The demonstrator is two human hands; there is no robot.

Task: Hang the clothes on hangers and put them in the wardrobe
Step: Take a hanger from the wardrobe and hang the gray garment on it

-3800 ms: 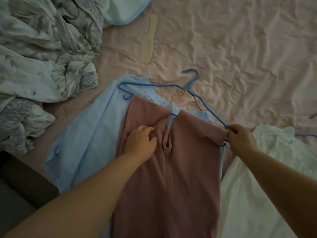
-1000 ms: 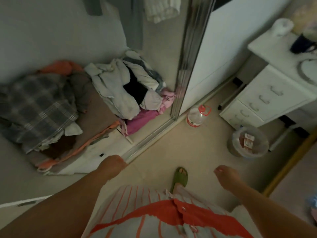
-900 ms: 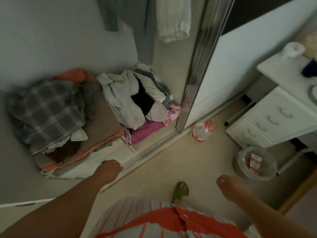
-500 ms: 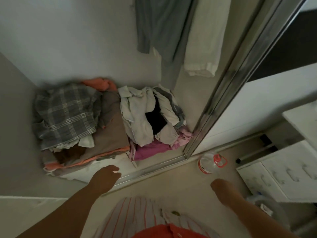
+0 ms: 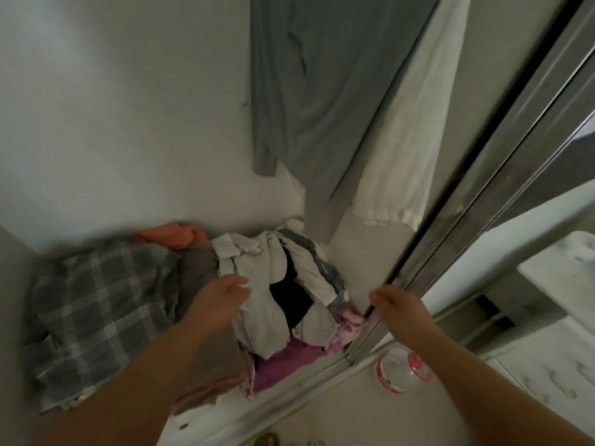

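Both hands are empty now. A few seconds ago they were working a blue hanger into a dusty-pink garment on the bed; since then the person has turned to the open wardrobe (image 5: 135,130), and over the last second the view has tilted up from the floor and both arms have lifted from beside the body toward the wardrobe's interior.

The left hand (image 5: 222,299) reaches in with its fingers loosely spread, holding nothing, just above the near edge of the crumpled white-and-black pile of clothes (image 5: 277,284) on the wardrobe floor. Whether it touches the cloth cannot be told through the motion blur. The right hand (image 5: 397,305) is also open and empty, palm down, close to the bottom of the sliding door frame (image 5: 450,204).

Above them a grey garment (image 5: 309,91) and a white garment (image 5: 412,149) hang inside the wardrobe; their hangers and the rail are out of view. The pink garment and blue hanger are not visible, so it cannot be told whether that piece got hung.

A folded plaid cloth (image 5: 96,304) lies at the left corner of the wardrobe floor, and a clear jug with a red cap (image 5: 402,371) stands on the room floor just outside the door track.

Judging from the empty hands, one hanging trip looks finished or interrupted; the reach suggests tidying or fetching another piece next.
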